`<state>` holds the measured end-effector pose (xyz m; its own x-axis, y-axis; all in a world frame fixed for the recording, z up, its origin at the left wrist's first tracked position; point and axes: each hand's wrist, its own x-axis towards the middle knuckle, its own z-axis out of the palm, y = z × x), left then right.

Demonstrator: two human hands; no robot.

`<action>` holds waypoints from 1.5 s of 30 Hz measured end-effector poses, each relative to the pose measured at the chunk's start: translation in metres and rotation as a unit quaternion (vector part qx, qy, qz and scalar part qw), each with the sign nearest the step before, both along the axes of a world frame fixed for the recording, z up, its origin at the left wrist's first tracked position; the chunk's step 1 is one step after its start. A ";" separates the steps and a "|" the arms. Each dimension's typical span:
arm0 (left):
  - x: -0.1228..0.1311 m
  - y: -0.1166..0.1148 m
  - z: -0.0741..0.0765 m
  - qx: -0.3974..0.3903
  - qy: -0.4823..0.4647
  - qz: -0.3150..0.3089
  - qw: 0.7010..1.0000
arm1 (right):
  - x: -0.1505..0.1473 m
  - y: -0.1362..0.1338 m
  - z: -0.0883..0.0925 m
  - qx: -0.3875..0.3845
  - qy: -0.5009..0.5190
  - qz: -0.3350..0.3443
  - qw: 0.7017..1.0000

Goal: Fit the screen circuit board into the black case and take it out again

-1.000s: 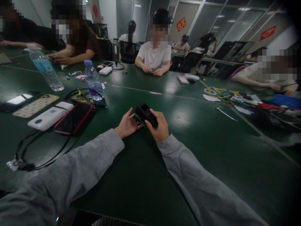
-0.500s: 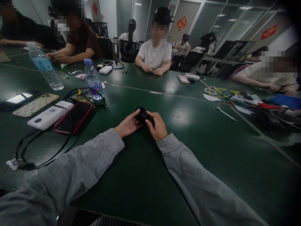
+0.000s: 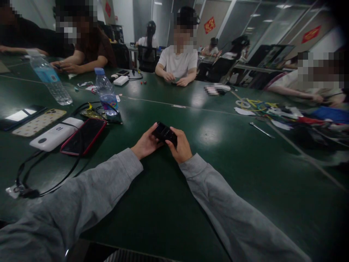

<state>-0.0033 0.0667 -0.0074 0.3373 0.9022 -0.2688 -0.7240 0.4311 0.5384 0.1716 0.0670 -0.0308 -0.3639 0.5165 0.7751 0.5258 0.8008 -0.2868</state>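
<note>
A small black box-shaped device [image 3: 165,133] is held between my two hands, over the middle of the green table [image 3: 160,203]. My left hand [image 3: 146,142] grips its left end, the thumb at the upper edge and the fingers partly hidden underneath. Around the right end my right hand [image 3: 181,145] is closed, with the thumb on the near side. The device's exact kind is too dark to make out. Left of my hands lie a red-cased phone [image 3: 84,137] and a white power bank [image 3: 56,134] with a black cable.
Two water bottles, one with a blue cap [image 3: 106,92] and one with a blue label [image 3: 51,78], stand at left. Two more phones lie beyond the power bank. At right are a wrench [image 3: 261,130] and a pile of cables [image 3: 289,116]. Several people sit around the table.
The black device has turned slightly in my hands, so more of its upper face shows. My right thumb has shifted a little left. The whole view has drifted slightly.
</note>
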 end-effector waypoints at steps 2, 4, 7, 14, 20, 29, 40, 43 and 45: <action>-0.001 0.000 0.000 -0.002 -0.002 0.004 1.000 | 0.000 0.000 0.000 0.014 0.004 0.003 1.000; -0.002 0.001 0.000 -0.005 -0.007 0.002 1.000 | 0.000 0.001 0.000 0.025 0.009 -0.002 1.000; -0.004 0.002 -0.002 -0.010 -0.017 -0.005 1.000 | 0.000 0.001 -0.001 0.025 0.012 -0.009 1.000; -0.005 0.003 -0.005 -0.005 -0.034 -0.013 0.999 | 0.001 -0.001 0.000 -0.017 0.033 -0.020 0.999; -0.005 0.003 -0.006 0.004 -0.027 -0.020 0.999 | 0.000 -0.001 0.000 -0.037 0.023 -0.010 0.999; -0.007 0.004 -0.008 0.004 -0.029 -0.026 0.999 | 0.002 -0.001 0.003 -0.028 0.050 -0.014 0.998; -0.005 0.002 -0.001 -0.004 0.005 -0.016 1.000 | 0.000 0.005 -0.002 -0.134 0.010 0.039 0.990; -0.002 0.002 -0.001 0.013 0.030 -0.019 0.999 | 0.003 0.010 -0.005 -0.230 0.094 0.034 0.968; -0.001 0.001 -0.003 0.023 0.036 -0.022 0.999 | 0.006 0.016 -0.009 -0.289 0.157 0.037 0.944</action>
